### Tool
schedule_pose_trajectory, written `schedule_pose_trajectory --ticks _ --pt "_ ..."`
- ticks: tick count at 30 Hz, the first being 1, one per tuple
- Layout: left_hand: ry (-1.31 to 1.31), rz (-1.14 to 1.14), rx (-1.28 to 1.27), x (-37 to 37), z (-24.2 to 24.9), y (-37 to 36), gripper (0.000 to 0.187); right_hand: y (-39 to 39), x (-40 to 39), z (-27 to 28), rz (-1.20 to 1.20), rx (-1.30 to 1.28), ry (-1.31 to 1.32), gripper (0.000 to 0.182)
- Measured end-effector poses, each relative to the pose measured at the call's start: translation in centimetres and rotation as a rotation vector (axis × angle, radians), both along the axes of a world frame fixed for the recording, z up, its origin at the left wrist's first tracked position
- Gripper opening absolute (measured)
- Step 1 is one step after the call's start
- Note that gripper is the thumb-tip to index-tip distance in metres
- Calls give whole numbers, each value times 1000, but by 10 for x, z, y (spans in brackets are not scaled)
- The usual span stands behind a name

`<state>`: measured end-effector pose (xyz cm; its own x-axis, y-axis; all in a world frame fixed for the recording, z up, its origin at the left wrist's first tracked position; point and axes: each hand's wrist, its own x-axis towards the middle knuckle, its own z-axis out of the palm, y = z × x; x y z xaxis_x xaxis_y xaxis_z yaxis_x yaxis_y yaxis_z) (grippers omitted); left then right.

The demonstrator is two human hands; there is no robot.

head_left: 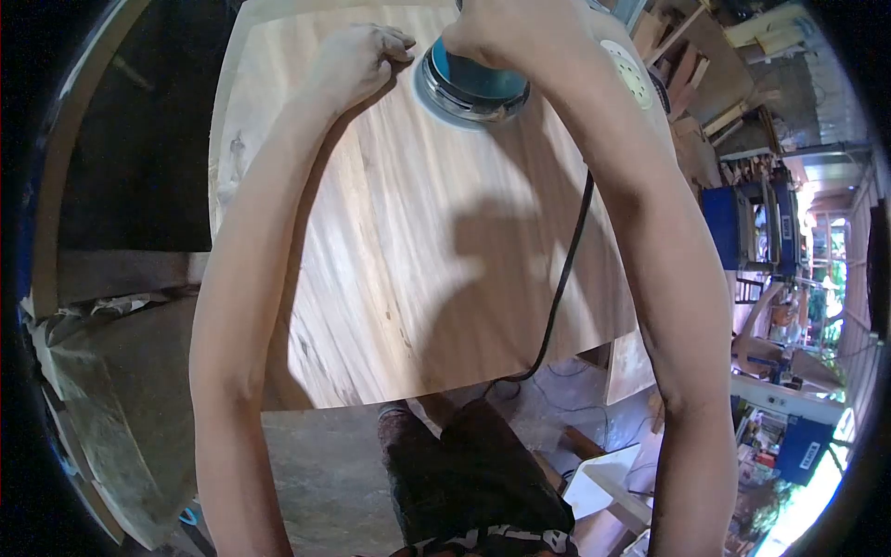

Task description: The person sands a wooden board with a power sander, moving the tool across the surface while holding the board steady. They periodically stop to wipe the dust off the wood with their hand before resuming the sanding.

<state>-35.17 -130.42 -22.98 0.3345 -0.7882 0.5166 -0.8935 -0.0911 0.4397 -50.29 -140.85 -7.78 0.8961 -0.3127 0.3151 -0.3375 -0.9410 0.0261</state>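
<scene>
Right hand (490,32), fingers gripping sander (478,82); left hand (360,63), fingers loose, on wooden board (371,213)

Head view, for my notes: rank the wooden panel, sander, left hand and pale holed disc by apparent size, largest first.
1. Wooden panel, by far.
2. Sander and left hand: too alike to rank; the sander is partly covered.
3. Pale holed disc, smallest as it shows.
</scene>
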Motion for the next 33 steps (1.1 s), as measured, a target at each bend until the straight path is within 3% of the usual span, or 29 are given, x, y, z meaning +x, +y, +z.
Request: schedule_pose_trajectory --ticks 5,8,10,13,23,25,33 --pt "112 78 21 -3 4 0 33 -4 7 3 -5 -47 70 46" --pt "-25 82 -20 -5 7 5 32 -12 18 -1 8 -115 53 51" --pt "19 91 -26 -4 5 4 34 -14 17 -5 69 -155 15 53" --pt "50 128 41 -4 11 4 34 -5 24 7 -38 -44 131 54" --pt "-56 60 -22 -1 -5 -5 30 -17 17 -3 69 -110 -2 51" --pt "-10 20 29 0 -2 -4 38 -19 15 -2 37 -135 23 53" --pt "155 9 19 -5 4 -2 30 -1 -6 7 -78 88 111 38"
